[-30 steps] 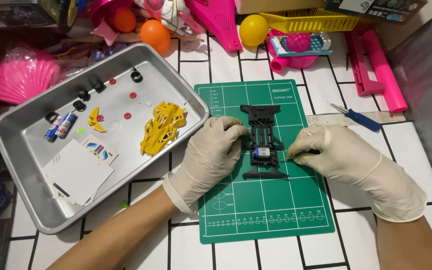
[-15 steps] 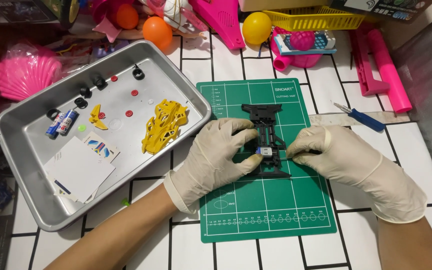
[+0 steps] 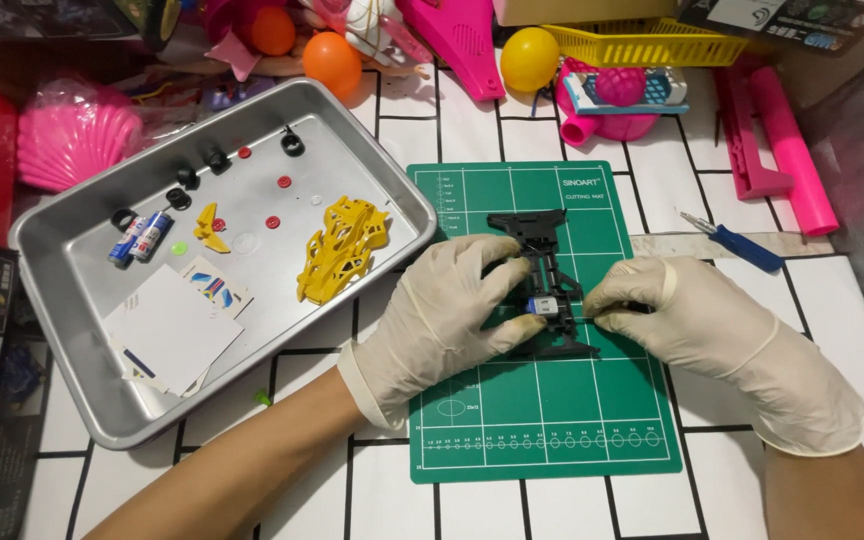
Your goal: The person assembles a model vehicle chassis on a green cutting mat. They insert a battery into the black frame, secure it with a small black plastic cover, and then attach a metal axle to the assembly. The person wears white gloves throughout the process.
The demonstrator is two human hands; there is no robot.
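A black toy car chassis [image 3: 542,262] lies on a green cutting mat [image 3: 542,400], with a small blue and silver motor [image 3: 542,305] set in its rear part. My left hand [image 3: 442,320], in a cream glove, grips the chassis from its left side. On the right side, my right hand [image 3: 702,330], also gloved, pinches at the chassis beside the motor. Whether the right fingers hold a small tool is hidden.
A metal tray [image 3: 72,340] at left holds a yellow car body [image 3: 342,245], small black wheels, red parts, two batteries [image 3: 140,238] and sticker sheets. A blue-handled screwdriver [image 3: 737,242] lies right of the mat. Pink, orange and yellow toys crowd the far edge.
My right hand has shifted slightly left, closer in against the motor side of the chassis. My left hand keeps its grip; the chassis stays in place.
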